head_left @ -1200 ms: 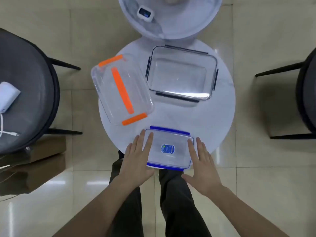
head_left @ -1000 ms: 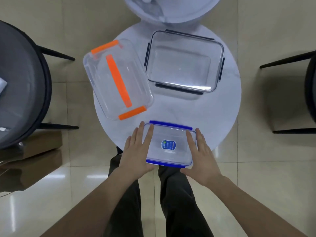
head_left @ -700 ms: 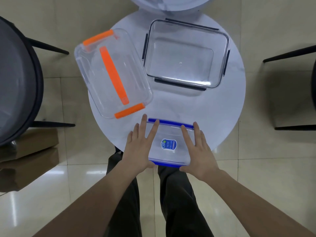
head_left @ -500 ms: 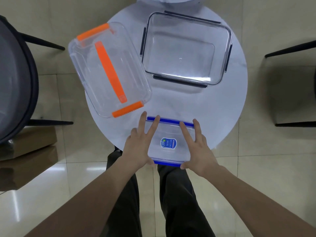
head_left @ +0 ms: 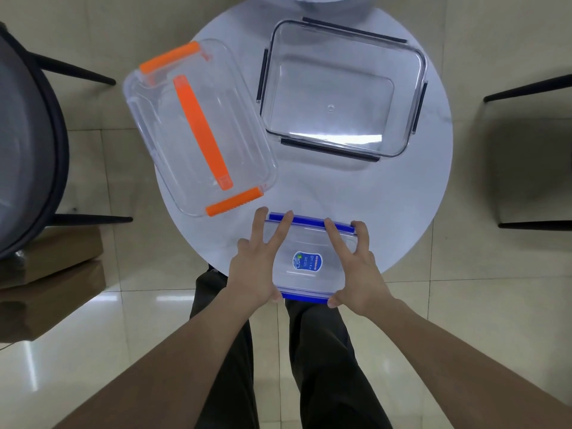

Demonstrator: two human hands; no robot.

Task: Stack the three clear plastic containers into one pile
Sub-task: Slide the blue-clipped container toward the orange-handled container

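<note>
- Surface [head_left: 356, 193]: round, white with faint marbling, seen from above. A second pale round top [head_left: 325, 0] is cut off by the frame at 12 o'clock and overlaps the far rim.
- Blue-clipped container [head_left: 309, 261]: smallest of the three, clear, lid on, with a blue label at its centre. It sits at the 6 o'clock edge of the surface, its near side overhanging the rim.
- Left hand [head_left: 253, 267]: grip closed on the container's left side, thumb at the near blue clip, fingers spread to the far clip.
- Right hand [head_left: 359, 270]: grip closed on the container's right side, thumb at the near clip, fingers curled over the far right corner.
- Orange-clipped container [head_left: 198, 131]: clear, with an orange handle strip, at 10 o'clock, set at an angle, its left part overhanging the rim.
- Dark-clipped container [head_left: 337, 97]: clear, at 1 o'clock, just beside the orange-clipped one; contact cannot be determined.
- Room: glossy beige floor tiles [head_left: 495, 305]. A dark chair [head_left: 28, 144] stands at 9 o'clock, and thin black legs of another chair [head_left: 526, 88] at 3 o'clock. Cardboard boxes [head_left: 52, 264] lie on the floor at 8 o'clock.
- The person's dark trousers [head_left: 322, 366] show below the surface.
</note>
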